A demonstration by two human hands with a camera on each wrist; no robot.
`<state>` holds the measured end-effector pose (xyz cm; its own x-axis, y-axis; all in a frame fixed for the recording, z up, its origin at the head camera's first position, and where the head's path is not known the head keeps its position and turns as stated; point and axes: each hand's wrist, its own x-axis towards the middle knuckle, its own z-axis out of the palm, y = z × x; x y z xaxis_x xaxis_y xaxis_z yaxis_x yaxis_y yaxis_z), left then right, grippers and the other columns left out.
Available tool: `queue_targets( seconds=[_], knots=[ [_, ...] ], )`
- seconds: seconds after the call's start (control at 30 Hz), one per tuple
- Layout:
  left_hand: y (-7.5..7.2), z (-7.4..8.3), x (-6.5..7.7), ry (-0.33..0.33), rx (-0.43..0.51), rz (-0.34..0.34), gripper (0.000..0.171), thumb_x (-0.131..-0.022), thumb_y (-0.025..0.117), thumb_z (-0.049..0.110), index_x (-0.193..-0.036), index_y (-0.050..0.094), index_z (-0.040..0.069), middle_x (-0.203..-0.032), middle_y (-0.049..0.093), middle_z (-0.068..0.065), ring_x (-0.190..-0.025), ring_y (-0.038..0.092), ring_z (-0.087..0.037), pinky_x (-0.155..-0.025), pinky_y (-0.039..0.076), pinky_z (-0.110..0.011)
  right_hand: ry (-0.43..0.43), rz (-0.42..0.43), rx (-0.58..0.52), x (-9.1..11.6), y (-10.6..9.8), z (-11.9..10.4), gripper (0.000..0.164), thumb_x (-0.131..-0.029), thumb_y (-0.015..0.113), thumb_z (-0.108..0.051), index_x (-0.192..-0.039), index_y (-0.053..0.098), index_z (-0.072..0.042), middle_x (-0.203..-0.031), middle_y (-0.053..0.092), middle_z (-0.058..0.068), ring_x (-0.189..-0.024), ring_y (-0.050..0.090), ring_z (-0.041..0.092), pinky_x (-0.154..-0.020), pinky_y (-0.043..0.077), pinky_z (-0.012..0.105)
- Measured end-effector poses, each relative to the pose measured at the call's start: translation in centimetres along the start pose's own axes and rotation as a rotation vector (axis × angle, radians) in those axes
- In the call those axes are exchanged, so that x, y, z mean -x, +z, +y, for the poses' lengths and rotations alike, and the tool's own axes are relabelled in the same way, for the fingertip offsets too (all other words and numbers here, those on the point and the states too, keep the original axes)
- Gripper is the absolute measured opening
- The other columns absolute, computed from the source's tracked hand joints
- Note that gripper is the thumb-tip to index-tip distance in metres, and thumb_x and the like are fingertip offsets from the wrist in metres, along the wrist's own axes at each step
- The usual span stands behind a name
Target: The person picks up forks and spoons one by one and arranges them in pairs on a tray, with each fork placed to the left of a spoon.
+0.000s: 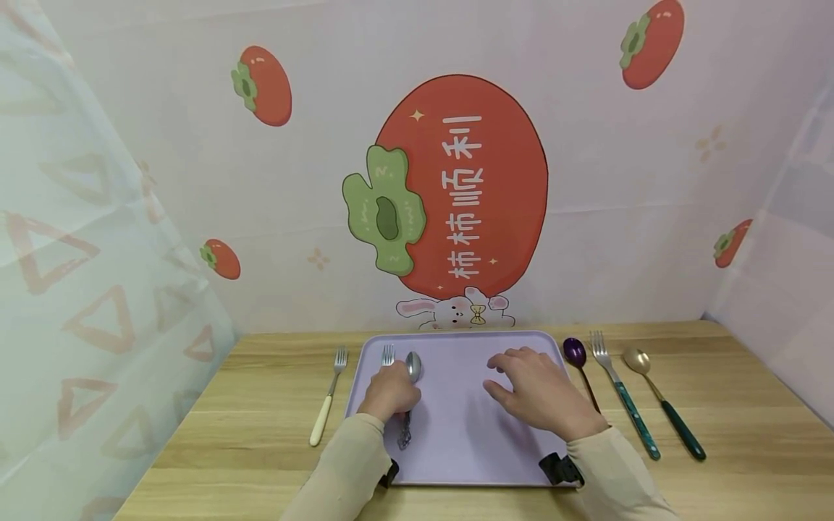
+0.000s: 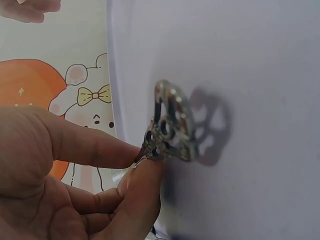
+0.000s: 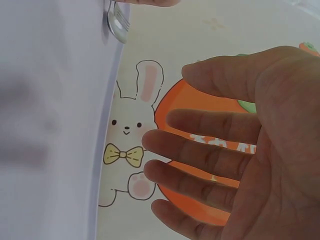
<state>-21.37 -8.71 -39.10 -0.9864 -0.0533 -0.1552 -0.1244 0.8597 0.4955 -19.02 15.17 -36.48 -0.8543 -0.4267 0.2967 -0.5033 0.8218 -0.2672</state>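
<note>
My left hand (image 1: 391, 391) pinches a silver spoon (image 1: 413, 367) between thumb and fingers, over the left part of a lavender tray (image 1: 456, 479). The spoon's ornate openwork handle end (image 2: 170, 125) casts a shadow on the tray in the left wrist view. Beside the spoon, the tines of a fork (image 1: 388, 354) show past my left hand, which hides the rest of it. My right hand (image 1: 541, 391) hovers above the right side of the tray, its fingers spread apart and holding nothing, as the right wrist view shows.
A cream-handled fork (image 1: 329, 398) lies left of the tray. To the right lie a purple spoon (image 1: 575, 352), a green-handled fork (image 1: 625, 398) and a gold spoon with dark green handle (image 1: 671, 412), all on the wooden table (image 1: 247, 434). A printed cloth backdrop (image 1: 586, 275) stands behind.
</note>
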Motion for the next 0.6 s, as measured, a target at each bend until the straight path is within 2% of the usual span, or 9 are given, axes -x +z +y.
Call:
queue_targets(
  seconds=[0.6],
  knots=[
    [0.44,0.15,-0.46,-0.001,-0.031,0.002,0.013,-0.082,0.066,-0.001,-0.091,0.061,-0.008,-0.059,0.058,-0.013,-0.044,0.059,-0.018,-0.041,0.043,-0.027,-0.010,-0.004,-0.021,-0.08,0.05,-0.20,0.024,-0.091,0.076,-0.027,-0.107,0.074,-0.009,-0.100,0.071,0.003,-0.100,0.064,0.026,-0.088,0.050,0.049]
  ],
)
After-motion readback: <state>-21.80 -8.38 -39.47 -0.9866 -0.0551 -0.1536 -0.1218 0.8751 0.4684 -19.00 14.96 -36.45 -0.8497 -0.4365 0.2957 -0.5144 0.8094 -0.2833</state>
